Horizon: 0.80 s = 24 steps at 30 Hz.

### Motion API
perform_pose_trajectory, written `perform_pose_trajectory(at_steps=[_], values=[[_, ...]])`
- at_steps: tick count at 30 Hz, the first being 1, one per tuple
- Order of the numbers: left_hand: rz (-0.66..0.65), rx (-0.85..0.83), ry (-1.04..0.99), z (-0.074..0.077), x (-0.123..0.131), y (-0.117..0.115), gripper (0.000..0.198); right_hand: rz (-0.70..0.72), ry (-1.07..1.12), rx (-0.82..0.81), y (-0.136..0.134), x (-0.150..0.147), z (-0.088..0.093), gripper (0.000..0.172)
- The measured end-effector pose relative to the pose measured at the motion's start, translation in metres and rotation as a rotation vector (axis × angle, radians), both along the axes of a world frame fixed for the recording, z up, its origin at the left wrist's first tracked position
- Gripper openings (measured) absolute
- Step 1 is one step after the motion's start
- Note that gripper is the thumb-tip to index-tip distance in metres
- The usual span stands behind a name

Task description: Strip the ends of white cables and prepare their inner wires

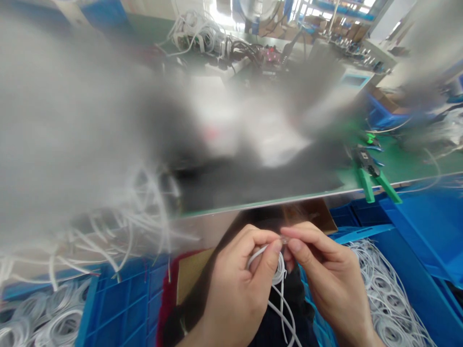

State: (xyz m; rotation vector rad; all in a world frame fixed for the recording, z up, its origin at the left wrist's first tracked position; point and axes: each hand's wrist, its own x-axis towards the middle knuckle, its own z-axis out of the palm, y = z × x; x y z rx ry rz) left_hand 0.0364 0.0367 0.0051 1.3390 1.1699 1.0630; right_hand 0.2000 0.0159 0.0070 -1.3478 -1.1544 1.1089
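My left hand (249, 279) is closed around a coiled white cable (279, 274), with thumb and forefinger pinched near its end. Opposite it, my right hand (325, 270) pinches a small clear connector (284, 239) between thumb and fingertips. The two sets of fingertips nearly meet at this piece, and they partly cover it. I cannot tell whether the cable end is inside it. Loose cable strands hang below the left hand, over my lap.
Crimping pliers (369, 166) with green handles lie at the green table's (415, 159) right edge. A blue crate (401, 260) of coiled white cables (383, 299) stands at right; another blue crate (108, 303) is at lower left. Cable ends (126, 231) hang over the left edge. Blur covers much of the tabletop.
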Motion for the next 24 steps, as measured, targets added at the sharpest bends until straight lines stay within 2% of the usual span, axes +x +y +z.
perform_pose_trajectory(at_steps=[7,15,24], values=[[0.024,0.157,0.065,0.004,-0.006,-0.01,0.016,0.031,-0.112,0.122,-0.01,-0.003,0.006,0.028],[0.089,0.238,0.041,-0.002,-0.007,-0.017,0.02,0.03,-0.1,0.162,-0.012,-0.007,0.005,0.024],[0.181,0.215,0.002,-0.005,-0.006,-0.02,0.02,0.007,-0.077,0.158,-0.012,-0.012,0.005,0.018]])
